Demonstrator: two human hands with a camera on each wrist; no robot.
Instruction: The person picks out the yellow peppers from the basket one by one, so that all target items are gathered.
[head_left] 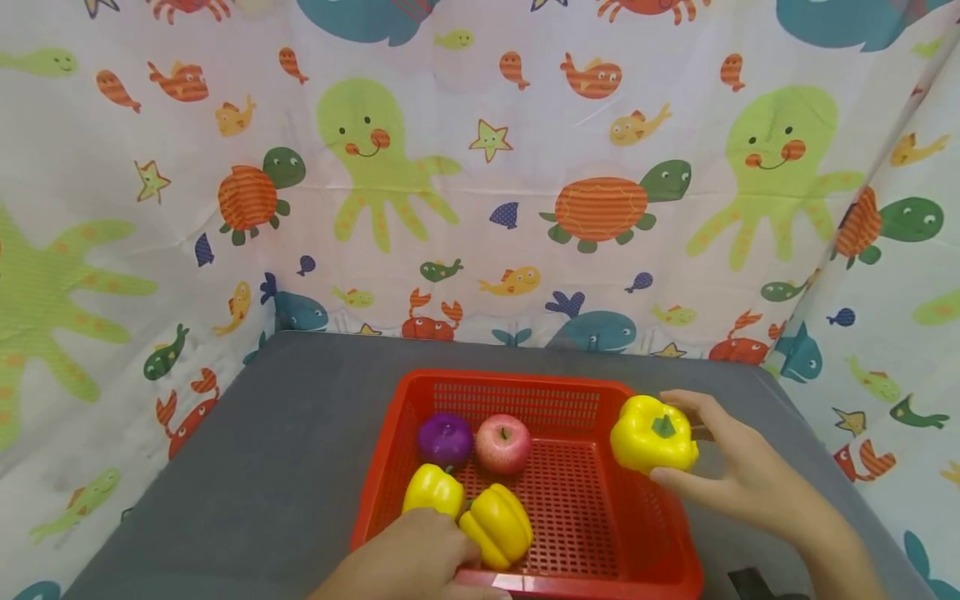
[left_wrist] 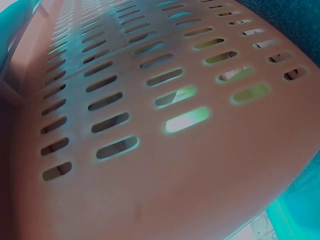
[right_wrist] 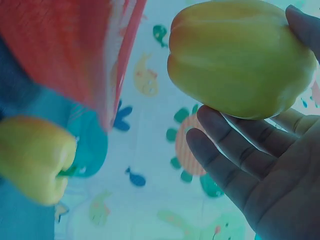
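My right hand (head_left: 731, 467) holds a yellow bell pepper (head_left: 651, 435) above the right rim of a red plastic basket (head_left: 570, 500). In the right wrist view, the thumb and fingers (right_wrist: 235, 145) are around that pepper (right_wrist: 235, 60). My left hand (head_left: 420, 550) grips the basket's front left rim, its fingers close to two yellow bell peppers (head_left: 498, 525) inside. The left wrist view shows only the slotted basket wall (left_wrist: 135, 200), with that hand out of sight. A pink-red apple (head_left: 503, 444) and a round purple vegetable (head_left: 446, 439) sit at the basket's back left.
Another yellow bell pepper (right_wrist: 35, 160) lies outside the basket in the right wrist view. Grey cloth (head_left: 247, 467) covers the table. A white curtain with sea animals (head_left: 465, 192) hangs behind and on both sides. A black strap (head_left: 750, 583) shows by the right wrist.
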